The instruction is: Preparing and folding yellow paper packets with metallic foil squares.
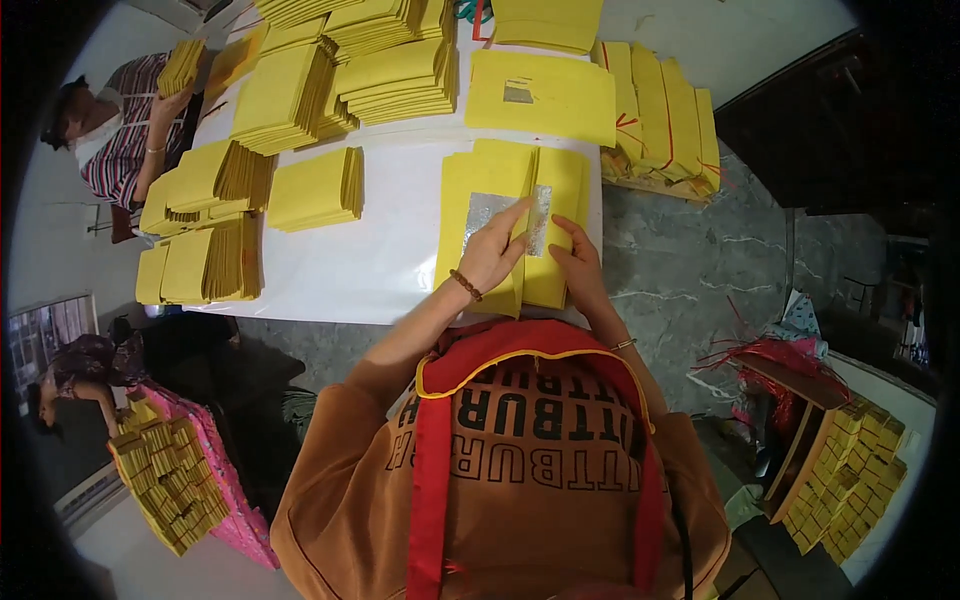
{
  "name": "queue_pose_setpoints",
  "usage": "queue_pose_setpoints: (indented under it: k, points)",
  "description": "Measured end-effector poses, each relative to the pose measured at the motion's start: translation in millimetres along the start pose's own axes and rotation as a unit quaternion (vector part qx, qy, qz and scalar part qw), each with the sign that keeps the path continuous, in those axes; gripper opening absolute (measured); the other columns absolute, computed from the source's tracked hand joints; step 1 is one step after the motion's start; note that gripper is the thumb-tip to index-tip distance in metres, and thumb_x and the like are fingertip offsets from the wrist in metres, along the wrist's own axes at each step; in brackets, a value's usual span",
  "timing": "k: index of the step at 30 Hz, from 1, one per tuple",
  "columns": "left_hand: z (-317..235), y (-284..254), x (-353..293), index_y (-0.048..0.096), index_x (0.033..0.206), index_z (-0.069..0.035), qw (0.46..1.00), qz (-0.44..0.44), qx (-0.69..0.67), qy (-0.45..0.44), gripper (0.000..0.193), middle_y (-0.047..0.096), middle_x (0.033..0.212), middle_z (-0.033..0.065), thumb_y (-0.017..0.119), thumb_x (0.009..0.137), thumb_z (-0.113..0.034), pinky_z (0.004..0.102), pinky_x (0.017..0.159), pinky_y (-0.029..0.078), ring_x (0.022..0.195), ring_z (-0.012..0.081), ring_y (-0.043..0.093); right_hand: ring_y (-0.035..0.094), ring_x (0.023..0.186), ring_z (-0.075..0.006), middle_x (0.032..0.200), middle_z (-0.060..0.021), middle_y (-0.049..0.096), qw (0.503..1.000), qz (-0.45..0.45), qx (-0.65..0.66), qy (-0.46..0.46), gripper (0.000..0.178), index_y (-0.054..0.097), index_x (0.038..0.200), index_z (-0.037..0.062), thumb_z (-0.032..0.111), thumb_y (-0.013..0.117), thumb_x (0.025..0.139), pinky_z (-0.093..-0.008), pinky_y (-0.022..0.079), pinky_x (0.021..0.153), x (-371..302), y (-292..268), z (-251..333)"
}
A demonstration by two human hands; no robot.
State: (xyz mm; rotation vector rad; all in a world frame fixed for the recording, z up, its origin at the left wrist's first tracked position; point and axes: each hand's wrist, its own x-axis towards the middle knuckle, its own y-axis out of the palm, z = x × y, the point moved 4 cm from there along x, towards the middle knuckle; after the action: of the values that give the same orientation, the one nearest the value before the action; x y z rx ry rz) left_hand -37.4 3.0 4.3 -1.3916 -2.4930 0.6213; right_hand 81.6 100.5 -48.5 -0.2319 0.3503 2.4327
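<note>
On the white-covered table in front of me lie yellow paper sheets (pixel 455 215) with a silver foil patch (pixel 484 210) on them. A yellow folded flap (pixel 572 205) lies along their right side, a narrow strip of foil (pixel 540 222) showing on it. My left hand (pixel 495 250) rests on the sheets, its fingers stretched toward the foil strip, holding nothing. At the flap's right edge is my right hand (pixel 580 268), thumb and fingers apart and touching the paper. Beyond them lies another yellow sheet stack (pixel 545 110) with a small grey patch.
Folded yellow paper stacks (pixel 395 85) crowd the table's far and left parts. Tied yellow bundles (pixel 660 120) stand off the right edge. At left, a person (pixel 140 130) holds a yellow bundle; another person (pixel 85 370) is below. More yellow bundles (pixel 845 480) fill a shelf lower right.
</note>
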Motion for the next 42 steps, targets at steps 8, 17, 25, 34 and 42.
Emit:
queue_pose_setpoints:
  k: [8,17,25,34,42]
  points:
    - [14,0,0,0.045,0.12,-0.004,0.999,-0.034,-0.017,0.001,0.04,0.054,0.108,0.0213,0.053,0.083,-0.018,0.0337,0.07,0.045,0.076,0.0295,0.056,0.052,0.092,-0.0123,0.103,-0.0075,0.057,0.997,0.029,0.019,0.065,0.027,0.055,0.111,0.0021,0.004,0.047,0.084,-0.0231,0.041,0.082,0,3,-6]
    - [22,3,1,0.056,0.105,0.0,0.994,-0.055,-0.058,-0.078,0.033,0.059,0.094,0.0193,0.055,0.083,-0.025,0.0322,0.063,0.045,0.07,0.0261,0.057,0.054,0.088,-0.0105,0.097,-0.0057,0.06,0.999,0.002,-0.018,0.031,0.025,0.056,0.108,-0.0005,0.014,0.049,0.088,-0.0222,0.042,0.079,0,6,-1]
    - [31,5,1,0.057,0.103,0.0,0.984,-0.063,-0.124,-0.109,0.032,0.058,0.069,0.0092,0.056,0.084,-0.025,0.0268,0.052,0.042,0.056,0.0133,0.051,0.054,0.088,-0.01,0.098,-0.0052,0.059,0.999,0.0,0.015,0.042,0.028,0.056,0.107,-0.0028,0.017,0.049,0.09,-0.0225,0.043,0.078,1,6,-1]
    - [28,1,-4,0.059,0.088,0.0,0.971,-0.132,-0.14,-0.144,0.02,0.051,0.058,0.0031,0.055,0.083,-0.019,0.0246,0.047,0.036,0.051,0.0079,0.043,0.053,0.078,-0.0078,0.085,-0.0022,0.059,0.999,-0.009,-0.047,0.023,0.021,0.059,0.093,-0.0009,0.018,0.055,0.085,-0.0223,0.043,0.07,0,4,-3]
    - [21,11,5,0.06,0.086,-0.001,0.976,-0.124,-0.124,-0.126,0.021,0.054,0.059,0.0066,0.056,0.082,-0.021,0.0272,0.048,0.037,0.051,0.0116,0.044,0.049,0.07,-0.0049,0.076,0.0024,0.055,0.998,-0.005,-0.057,0.004,0.008,0.056,0.084,0.0041,0.012,0.054,0.083,-0.02,0.04,0.064,-1,4,-4]
